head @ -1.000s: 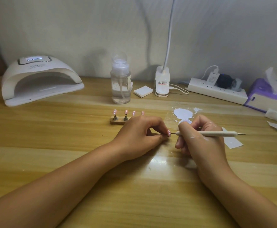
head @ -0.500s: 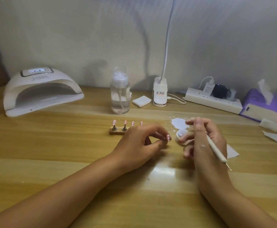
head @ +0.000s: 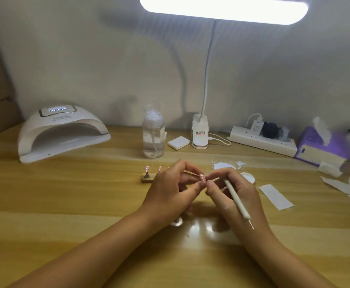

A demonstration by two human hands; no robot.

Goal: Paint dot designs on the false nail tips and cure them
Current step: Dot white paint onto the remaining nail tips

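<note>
Our left hand's [head: 170, 190] thumb and forefinger pinch one pink dotted false nail tip [head: 202, 178]. Our right hand's [head: 234, 194] fingertips close in beside it, curled round one white dotting pen [head: 236, 201]. Just left of the fingers, two mounted tips [head: 147, 169] show on one wooden stand [head: 146, 180]. One white curing lamp [head: 62, 132] sits far left. The bare wooden tabletop [head: 87, 215] lies open nearer us.

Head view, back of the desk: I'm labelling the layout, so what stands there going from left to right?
nail curing lamp → clear pump bottle → white square pad → desk lamp base → power strip → purple tissue box
</note>
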